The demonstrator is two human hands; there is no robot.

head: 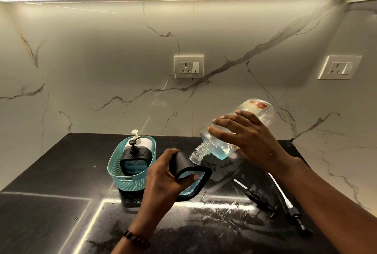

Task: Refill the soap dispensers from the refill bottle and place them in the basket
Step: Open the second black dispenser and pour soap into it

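Observation:
My right hand [247, 139] grips a clear refill bottle [222, 145] tipped neck-down to the left, a little bluish liquid pooled at its low side. Its threaded mouth sits at the top of a black soap dispenser [201, 178] with a blue window, which my left hand [165, 178] holds tilted above the counter, pump off. A teal basket [126, 180] stands to the left with a black pump dispenser [133, 159] in front and a white pump dispenser [142, 142] behind it.
Two loose pump heads with long tubes [255, 194] [285, 200] lie on the black stone counter [214, 223] under my right forearm. A marble wall with two sockets [189, 67] closes the back.

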